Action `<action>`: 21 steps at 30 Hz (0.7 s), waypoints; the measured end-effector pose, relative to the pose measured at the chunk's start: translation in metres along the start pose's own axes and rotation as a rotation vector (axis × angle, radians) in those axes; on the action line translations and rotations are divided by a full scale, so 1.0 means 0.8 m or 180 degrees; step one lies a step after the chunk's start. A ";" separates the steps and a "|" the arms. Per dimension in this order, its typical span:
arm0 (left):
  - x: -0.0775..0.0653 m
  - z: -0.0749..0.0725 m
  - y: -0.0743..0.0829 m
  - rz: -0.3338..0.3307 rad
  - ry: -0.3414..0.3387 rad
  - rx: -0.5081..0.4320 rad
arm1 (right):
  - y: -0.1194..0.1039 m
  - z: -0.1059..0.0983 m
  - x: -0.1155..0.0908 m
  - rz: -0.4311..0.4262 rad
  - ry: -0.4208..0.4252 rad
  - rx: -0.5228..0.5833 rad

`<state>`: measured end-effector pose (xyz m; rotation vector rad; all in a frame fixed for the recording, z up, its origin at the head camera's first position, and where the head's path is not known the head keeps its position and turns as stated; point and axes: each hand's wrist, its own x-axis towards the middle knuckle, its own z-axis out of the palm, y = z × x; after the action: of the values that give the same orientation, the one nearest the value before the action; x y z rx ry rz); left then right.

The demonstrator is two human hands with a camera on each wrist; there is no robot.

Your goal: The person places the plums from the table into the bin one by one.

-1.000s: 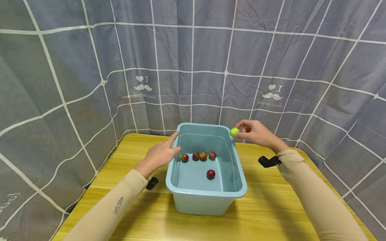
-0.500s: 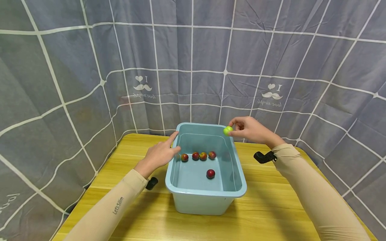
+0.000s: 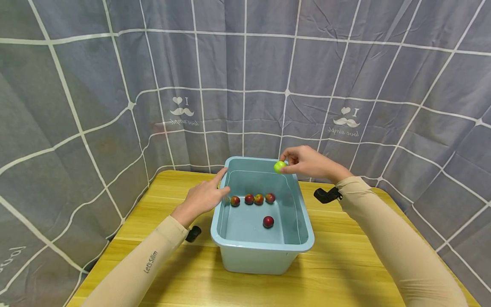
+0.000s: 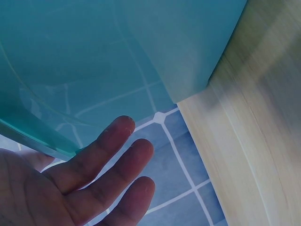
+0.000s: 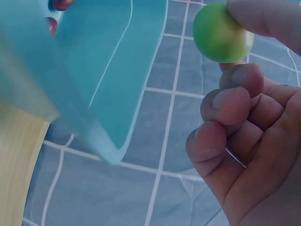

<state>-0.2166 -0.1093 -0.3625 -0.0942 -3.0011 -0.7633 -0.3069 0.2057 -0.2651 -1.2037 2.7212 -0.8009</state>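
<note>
My right hand (image 3: 307,161) pinches a small round green fruit (image 3: 280,166) between thumb and fingertips, above the far right part of a light blue plastic bin (image 3: 264,246). In the right wrist view the green fruit (image 5: 218,35) shows a yellowish patch, and the other fingers are curled below it. My left hand (image 3: 203,196) rests at the bin's left rim, its fingers extended. From the left wrist, several loosely spread fingers (image 4: 124,162) show beside the bin's outer wall. Several small dark red fruits, some with yellow-green patches, lie on the bin floor; one red fruit (image 3: 268,221) sits nearer the front.
The bin stands on a yellow wood-grain table (image 3: 341,260). Behind and to both sides hangs a grey curtain (image 3: 264,64) with white grid lines. A black wrist camera (image 3: 327,195) is strapped to the right forearm, and another black camera (image 3: 193,233) to the left.
My right hand has moved left with the green fruit, from the bin's right rim to over its inside. The left hand and the red fruits have stayed in place.
</note>
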 end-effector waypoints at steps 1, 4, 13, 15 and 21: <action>0.000 0.000 0.000 -0.0001 -0.0001 -0.0002 | -0.002 0.000 0.002 -0.0024 -0.0024 -0.0024; -0.001 -0.001 0.000 -0.0001 -0.0008 0.0002 | -0.009 0.002 0.009 -0.0086 -0.0099 -0.0078; 0.000 0.000 -0.001 0.0012 0.0005 0.0008 | -0.019 0.009 0.025 -0.0087 -0.0305 -0.0223; 0.001 0.000 -0.001 0.0013 0.0008 0.0008 | -0.021 0.011 0.030 -0.0084 -0.0360 -0.0263; 0.001 0.000 -0.001 0.0014 0.0011 0.0017 | -0.031 0.016 0.041 -0.0088 -0.0531 -0.0336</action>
<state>-0.2171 -0.1100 -0.3628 -0.0990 -2.9984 -0.7543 -0.3098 0.1631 -0.2589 -1.2683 2.6457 -0.5385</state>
